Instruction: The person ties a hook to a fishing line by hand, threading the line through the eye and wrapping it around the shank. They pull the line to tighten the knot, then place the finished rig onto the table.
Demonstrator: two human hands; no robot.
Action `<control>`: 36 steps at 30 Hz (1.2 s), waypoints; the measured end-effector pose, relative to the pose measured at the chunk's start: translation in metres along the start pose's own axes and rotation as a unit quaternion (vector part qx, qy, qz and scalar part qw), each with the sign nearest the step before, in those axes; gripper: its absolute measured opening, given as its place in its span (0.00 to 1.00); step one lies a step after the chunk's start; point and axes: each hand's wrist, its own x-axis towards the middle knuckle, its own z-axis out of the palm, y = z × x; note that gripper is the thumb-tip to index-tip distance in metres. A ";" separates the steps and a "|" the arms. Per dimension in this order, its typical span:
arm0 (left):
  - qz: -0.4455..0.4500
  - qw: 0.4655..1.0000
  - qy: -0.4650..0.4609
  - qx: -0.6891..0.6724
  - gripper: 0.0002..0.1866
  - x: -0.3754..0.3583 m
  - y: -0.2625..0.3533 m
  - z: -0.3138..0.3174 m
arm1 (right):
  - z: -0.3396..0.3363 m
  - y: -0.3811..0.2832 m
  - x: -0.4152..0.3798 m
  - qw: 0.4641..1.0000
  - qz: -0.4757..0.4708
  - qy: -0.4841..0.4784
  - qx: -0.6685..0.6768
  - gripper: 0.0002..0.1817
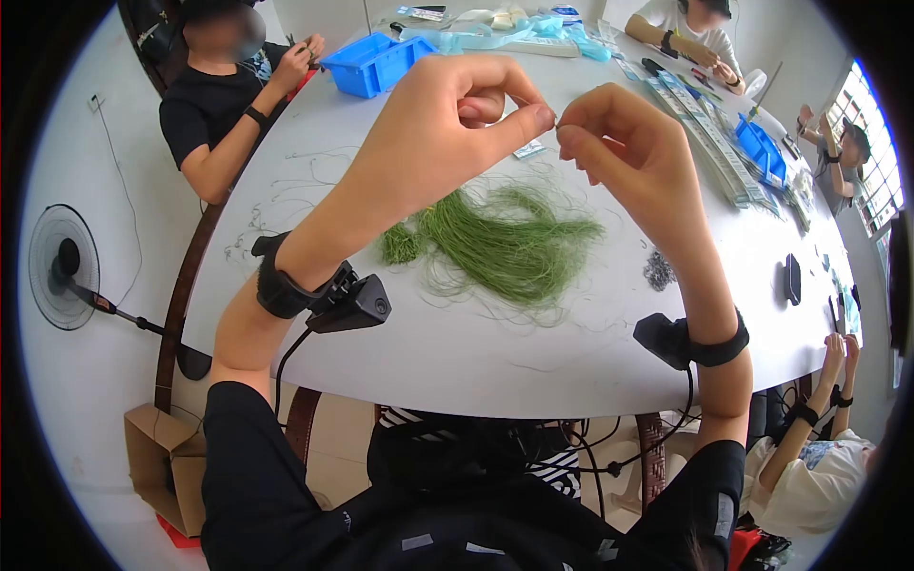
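Observation:
My left hand point(447, 119) and my right hand point(636, 152) are raised over the table, fingertips almost meeting. Each is closed in a pinch, thumb against forefinger; what lies between the tips is too small to make out. Below them a loose bundle of thin green line point(514, 243) spreads across the white table, its strands curling out at the right end. A tight green clump point(400, 246) adjoins its left side. Near my right forearm lies a small heap of tiny dark grey pieces point(659, 271).
Fine strands with dark tips point(249, 238) lie to the left. A blue bin point(376, 65) stands at the back, another blue bin point(760, 150) at the right by long packets point(705, 143). Several people sit around the white table point(428, 366). A fan point(67, 266) stands at left.

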 end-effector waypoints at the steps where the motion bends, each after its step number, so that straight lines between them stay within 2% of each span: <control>1: 0.000 1.000 0.005 0.002 0.07 0.000 -0.002 0.001 | 0.002 0.001 0.000 1.000 -0.012 0.013 -0.012 0.04; 6: -0.007 1.000 0.006 0.016 0.07 0.000 -0.002 0.002 | 0.006 0.005 0.001 0.988 -0.093 0.049 -0.116 0.02; 9: -0.001 1.000 0.005 0.021 0.08 -0.001 0.000 0.002 | 0.006 0.006 0.001 0.985 -0.112 0.064 -0.113 0.01; 14: 0.003 1.000 0.001 0.012 0.08 -0.001 0.001 0.005 | 0.005 0.002 0.001 0.982 -0.113 0.066 -0.139 0.02; 19: 0.042 0.997 0.012 0.057 0.07 0.001 -0.004 0.003 | 0.005 0.003 0.002 0.981 -0.111 0.063 -0.147 0.02; 26: 0.017 0.999 0.021 0.042 0.06 0.001 -0.007 0.004 | 0.002 0.004 0.001 0.980 -0.098 0.062 -0.161 0.02; 32: -0.001 0.998 -0.037 0.057 0.08 0.000 -0.003 0.000 | 0.003 0.006 0.001 0.984 -0.085 0.059 -0.148 0.02; 36: 0.002 0.999 -0.029 0.025 0.08 0.000 -0.007 0.002 | 0.006 0.007 0.001 0.984 -0.079 0.055 -0.151 0.03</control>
